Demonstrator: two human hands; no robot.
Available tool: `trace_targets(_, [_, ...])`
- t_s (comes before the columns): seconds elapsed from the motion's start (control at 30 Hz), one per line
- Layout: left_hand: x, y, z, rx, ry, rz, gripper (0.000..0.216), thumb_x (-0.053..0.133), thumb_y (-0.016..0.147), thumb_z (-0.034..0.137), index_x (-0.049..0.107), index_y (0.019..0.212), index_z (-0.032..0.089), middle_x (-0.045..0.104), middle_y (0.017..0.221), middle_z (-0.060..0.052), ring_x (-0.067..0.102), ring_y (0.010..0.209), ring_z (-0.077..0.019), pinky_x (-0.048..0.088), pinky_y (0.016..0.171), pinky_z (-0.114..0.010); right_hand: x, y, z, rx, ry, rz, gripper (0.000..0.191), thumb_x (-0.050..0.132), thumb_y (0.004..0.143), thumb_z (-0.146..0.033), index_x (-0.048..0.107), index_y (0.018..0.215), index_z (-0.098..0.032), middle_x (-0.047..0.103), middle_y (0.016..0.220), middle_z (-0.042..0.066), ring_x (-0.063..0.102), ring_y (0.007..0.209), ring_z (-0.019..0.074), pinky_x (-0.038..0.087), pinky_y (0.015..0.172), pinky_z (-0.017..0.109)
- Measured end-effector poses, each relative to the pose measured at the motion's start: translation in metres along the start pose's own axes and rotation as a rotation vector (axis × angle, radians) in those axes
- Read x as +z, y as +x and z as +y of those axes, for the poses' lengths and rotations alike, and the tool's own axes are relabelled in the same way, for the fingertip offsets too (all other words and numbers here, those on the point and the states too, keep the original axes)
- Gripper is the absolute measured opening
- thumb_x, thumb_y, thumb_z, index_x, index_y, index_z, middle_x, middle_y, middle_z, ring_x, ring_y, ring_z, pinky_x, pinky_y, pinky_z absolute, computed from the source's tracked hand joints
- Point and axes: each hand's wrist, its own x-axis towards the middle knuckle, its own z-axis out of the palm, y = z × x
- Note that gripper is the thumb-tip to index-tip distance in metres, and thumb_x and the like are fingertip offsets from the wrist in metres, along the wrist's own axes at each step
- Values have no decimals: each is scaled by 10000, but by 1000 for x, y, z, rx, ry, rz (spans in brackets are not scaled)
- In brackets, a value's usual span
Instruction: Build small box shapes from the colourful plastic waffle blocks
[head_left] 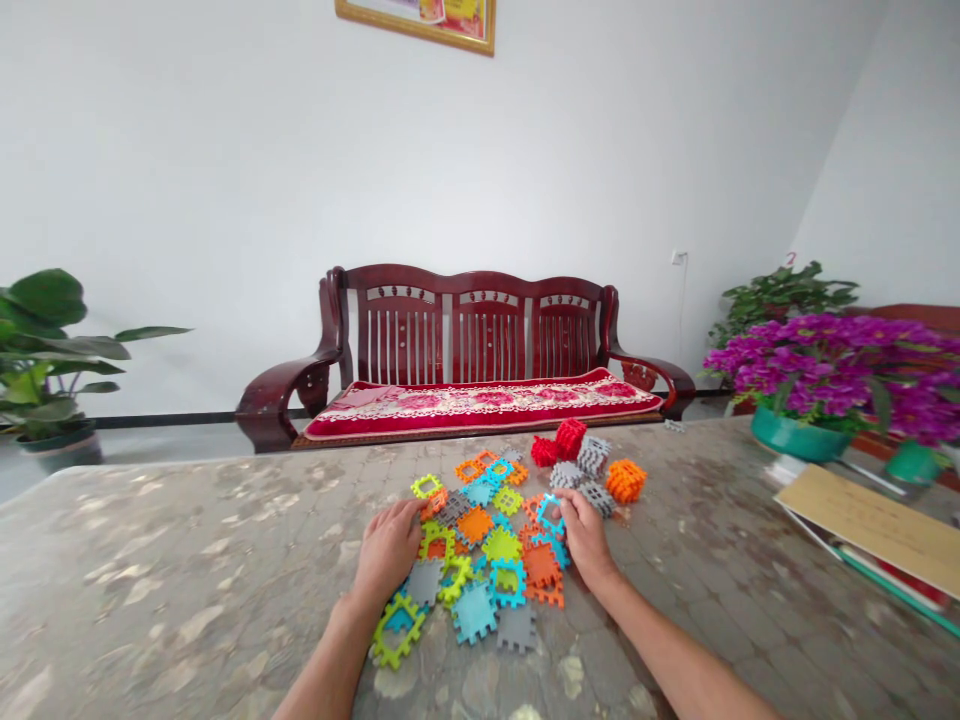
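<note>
Toothed plastic interlocking tiles in green, blue, orange and grey lie in a loose pile on the table between my hands. My left hand [391, 540] is at the pile's left edge, fingers curled, with a small orange tile [436, 504] at its fingertips. My right hand [587, 535] pinches a blue open-centred tile [550, 513] at the pile's right side, tilted up a little. Nearer to me lie a green frame tile [389, 655], a pale blue tile [474, 612] and a grey tile [517, 629].
Behind my right hand stand tile cubes: a red cube [571, 438], an orange cube [626, 481] and several grey ones. The patterned table [247, 570] extends both ways. On the right are purple flowers [832, 360] and a brown folder [874, 520]. A wooden bench [487, 310] stands beyond.
</note>
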Motion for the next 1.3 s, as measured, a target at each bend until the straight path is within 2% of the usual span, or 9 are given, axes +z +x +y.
trace_targets(0.13, [0,1,-1,-3,-3,-2,404,380,887,190,617,1207,255,645,1287,-38,570,1191,-198,375,1037,-366,-6,-9,-4,13,13,-38,385,507,764,-506,650,954,-203,629,721,13,553,566,177,437,460,274])
trace_targets(0.33, [2,2,-3,-13,1,-10,406,376,892,204,617,1212,267,640,1290,-35,568,1192,-203,368,1039,-374,-17,-10,-2,91,48,105,473,520,770,-463,592,1156,-199,682,889,48,569,580,168,440,474,272])
trace_targets(0.4, [2,1,-3,-14,-3,-7,403,378,890,199,619,1207,263,645,1281,-38,573,1184,-202,370,1037,-375,-20,-8,1,12,-36,131,473,517,778,-446,592,1167,-188,685,1001,84,622,712,205,493,561,300])
trace_targets(0.47, [3,1,-3,-9,-7,1,401,390,882,187,623,1198,264,650,1274,-40,578,1175,-201,376,1032,-374,-22,-6,4,-135,-177,156,426,486,808,-419,614,1139,-183,669,1107,113,634,923,247,526,738,354])
trace_targets(0.57, [4,2,-4,-7,-8,15,397,408,869,174,630,1183,272,653,1270,-34,578,1178,-194,377,1036,-364,-24,-7,7,-320,-438,135,350,439,845,-317,650,1106,-217,653,1141,94,589,1075,244,471,928,389])
trace_targets(0.7, [7,2,-5,-15,-10,14,396,391,881,187,626,1188,272,652,1272,-31,577,1178,-196,371,1044,-371,-26,-7,10,-329,-647,66,368,389,832,-190,686,1044,-242,647,1080,63,608,1008,215,478,900,356])
trace_targets(0.93, [5,2,-4,-14,-7,7,400,370,893,196,619,1197,268,645,1281,-36,573,1183,-202,376,1038,-378,-22,-2,14,-416,-690,79,467,406,775,-107,650,1163,-196,625,1173,99,559,1140,230,440,1009,385])
trace_targets(1.1, [6,2,-5,-18,-15,7,397,385,886,192,620,1195,275,651,1272,-28,573,1177,-194,380,1033,-364,-28,-14,2,-479,-818,89,375,466,787,-126,702,1051,-250,640,1177,75,549,1116,250,422,986,404])
trace_targets(1.3, [6,2,-5,-21,-14,14,403,391,879,183,622,1195,278,650,1275,-26,570,1180,-196,376,1040,-369,-37,-23,-6,-458,-948,-19,262,514,817,-169,719,930,-285,705,963,41,591,945,236,427,859,353])
